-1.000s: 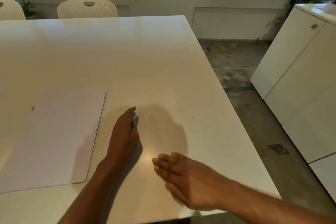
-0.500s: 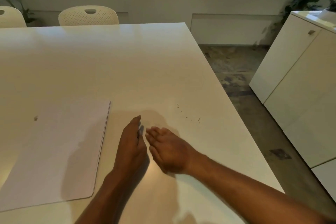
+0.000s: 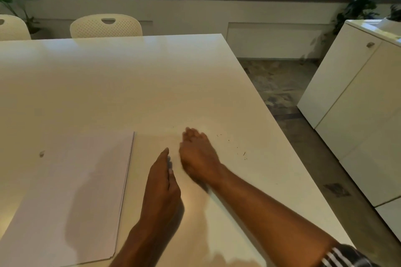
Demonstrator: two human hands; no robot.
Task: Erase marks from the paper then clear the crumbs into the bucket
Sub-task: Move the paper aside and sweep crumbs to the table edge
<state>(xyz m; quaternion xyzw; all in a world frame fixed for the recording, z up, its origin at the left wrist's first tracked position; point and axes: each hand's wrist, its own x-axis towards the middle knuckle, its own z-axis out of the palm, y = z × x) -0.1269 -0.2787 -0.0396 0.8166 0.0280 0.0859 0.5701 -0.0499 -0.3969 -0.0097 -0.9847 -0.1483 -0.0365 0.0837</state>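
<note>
The crumb-clearing step is judged in hand. The left hand (image 3: 161, 182) is set edgewise on the table (image 3: 130, 84), fingers straight, holding nothing; the right hand (image 3: 198, 154), blurred, fingers loosely extended, is beside it. Crumbs (image 3: 240, 151) lie near the right edge, paper (image 3: 65, 191) near the front-left corner. No bucket is seen; gathering is called for next.

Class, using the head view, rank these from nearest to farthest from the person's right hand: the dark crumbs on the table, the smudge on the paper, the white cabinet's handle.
Measured from the right hand:
1. Dark crumbs, just to its right on the table.
2. Smudge, well to its left on the paper.
3. Cabinet handle, far right and farther back.
</note>
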